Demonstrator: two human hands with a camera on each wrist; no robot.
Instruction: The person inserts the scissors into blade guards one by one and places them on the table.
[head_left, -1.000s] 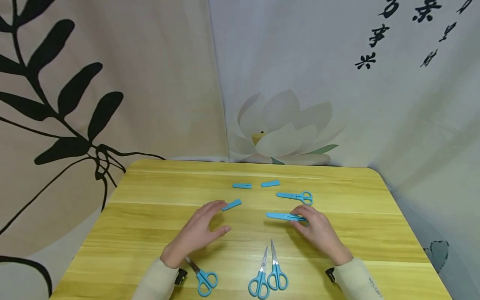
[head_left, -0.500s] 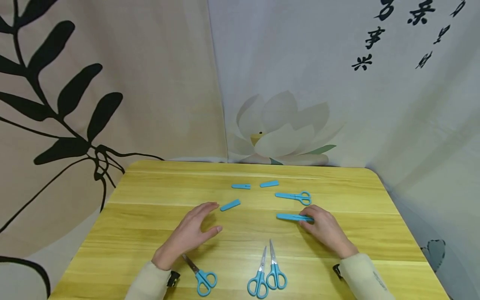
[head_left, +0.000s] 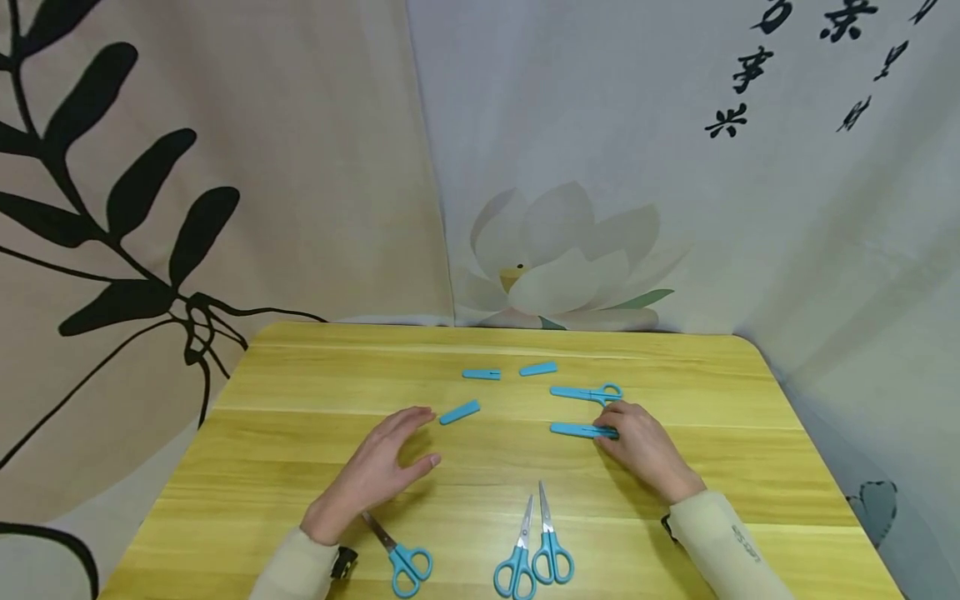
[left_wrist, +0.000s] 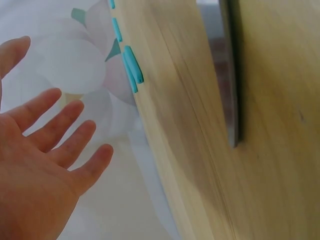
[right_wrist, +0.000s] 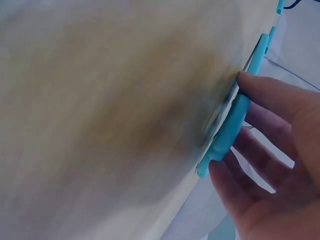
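On the table [head_left: 247, 433], right of centre, you've got 2 prs of scissors w/ blades in blue covers [head_left: 566, 392]: the rear scissors [head_left: 592, 393] and, just in front & roughly parallel, the held scissors [head_left: 577, 430]. 3 more covers lie loose: the back-left cover [head_left: 482, 375], back-right cover [head_left: 538, 368] and front cover [head_left: 459, 412]; can't see inside them. Your R hand [head_left: 647, 446] is clamped on the held scissors at the handle end, thumb & fingers either side, covered blades pointing L out of the grip; can't tell if they're flat on the wood or a bit off it. Your L hand [head_left: 382, 467] has its fingers apart & loosely extended, tips just beside the front cover's near end. Closer to you, 3 bare prs: L scissors [head_left: 408, 567] by your L wrist, blade aimed at it, plus mid scissors [head_left: 516, 567] and their neighbour, the R-mid scissors [head_left: 552, 557], set close together, tips away from you, btwn your forearms. In the way: the rear scissors' loops, right by your R knuckles & partly hidden by them. Printed cloth [head_left: 337, 208] hangs behind the table.
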